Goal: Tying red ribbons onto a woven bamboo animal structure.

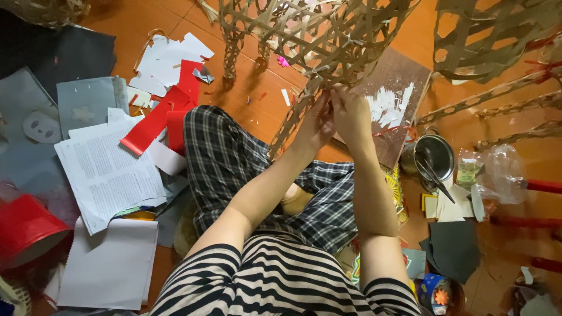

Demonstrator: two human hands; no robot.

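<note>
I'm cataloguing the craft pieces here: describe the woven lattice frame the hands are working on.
The woven frame is an open lattice of thin tan strips, like bamboo, with wide gaps. It rises above the orange floor, a narrow leg sloping down toward the plaid-trousered lap. The left hand and right hand pinch strips at its lower edge.

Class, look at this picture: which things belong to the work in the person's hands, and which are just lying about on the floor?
In hand:
woven bamboo-strip frame
left hand
right hand

Lying about:
red paper strips
white printed sheets
round metal pot with scissors
brown wooden board
red plastic bucket
</note>
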